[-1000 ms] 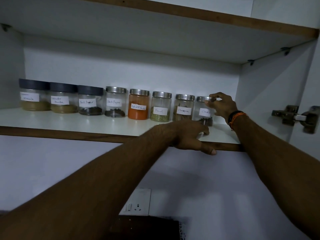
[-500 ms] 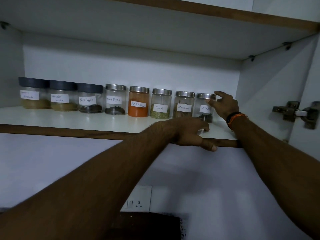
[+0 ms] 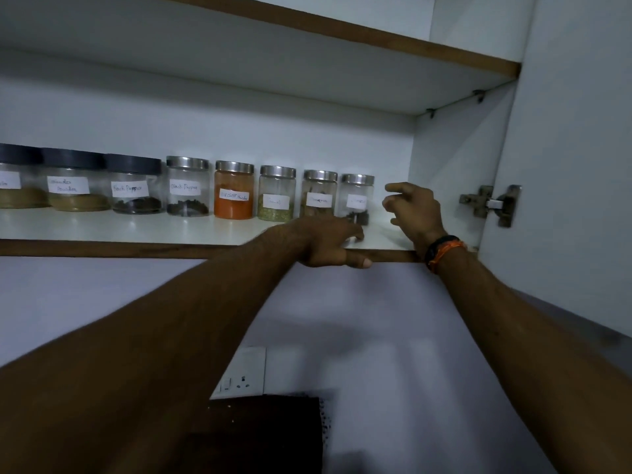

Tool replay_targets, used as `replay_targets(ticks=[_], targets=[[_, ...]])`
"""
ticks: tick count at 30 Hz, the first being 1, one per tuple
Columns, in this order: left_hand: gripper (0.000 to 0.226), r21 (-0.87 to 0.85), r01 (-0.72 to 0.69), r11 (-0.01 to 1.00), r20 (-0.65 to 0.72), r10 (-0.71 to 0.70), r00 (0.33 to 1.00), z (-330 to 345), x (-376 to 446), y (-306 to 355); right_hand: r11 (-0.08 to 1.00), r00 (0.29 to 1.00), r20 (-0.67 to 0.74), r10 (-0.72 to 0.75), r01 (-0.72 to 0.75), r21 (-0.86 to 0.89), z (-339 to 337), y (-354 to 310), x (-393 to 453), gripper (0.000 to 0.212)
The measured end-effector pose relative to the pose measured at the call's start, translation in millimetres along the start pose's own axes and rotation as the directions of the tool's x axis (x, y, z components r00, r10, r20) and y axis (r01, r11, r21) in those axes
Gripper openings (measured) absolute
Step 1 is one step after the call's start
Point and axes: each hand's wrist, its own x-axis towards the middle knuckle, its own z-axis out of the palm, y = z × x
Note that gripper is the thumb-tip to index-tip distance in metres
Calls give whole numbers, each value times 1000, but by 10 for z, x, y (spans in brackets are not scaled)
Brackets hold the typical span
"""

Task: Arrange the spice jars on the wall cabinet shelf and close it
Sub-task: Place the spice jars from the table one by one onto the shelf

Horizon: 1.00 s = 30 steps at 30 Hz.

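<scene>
Eight spice jars (image 3: 356, 196) are seen lined upright along the shelf (image 3: 102, 230). Right hand (image 3: 412, 210): grip released, just right of the end jar. Left hand (image 3: 328, 242) is rested on the shelf edge. Cabinet door (image 3: 567, 165) lies rightward, nearer the right hand.

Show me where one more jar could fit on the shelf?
The row of jars is packed from the left edge to the last jar. Bare shelf runs along the front of the row, up to the left hand on the edge. A small patch lies between the last jar and the cabinet wall, but the right hand hangs there.
</scene>
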Motion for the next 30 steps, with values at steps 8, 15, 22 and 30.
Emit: replay_targets(ticks=[8,15,22,30], targets=[[66,175,29,984,-51,-20,998,83,-136,101,987,975,-178,-133,115,-109,-157,-5,-925,30],[59,147,74,986,-461,2,887,658,-468,709,993,945,-319,-79,45,-113,-203,237,-1659,29],[46,-201,-224,954,-448,114,886,2012,-1118,1450,957,941,-254,221,-259,-128,-260,1025,-2751,30],[39,-461,-26,887,106,84,991,3173,-1610,2009,794,842,-177,510,-539,-279,-273,1853,-4188,26]])
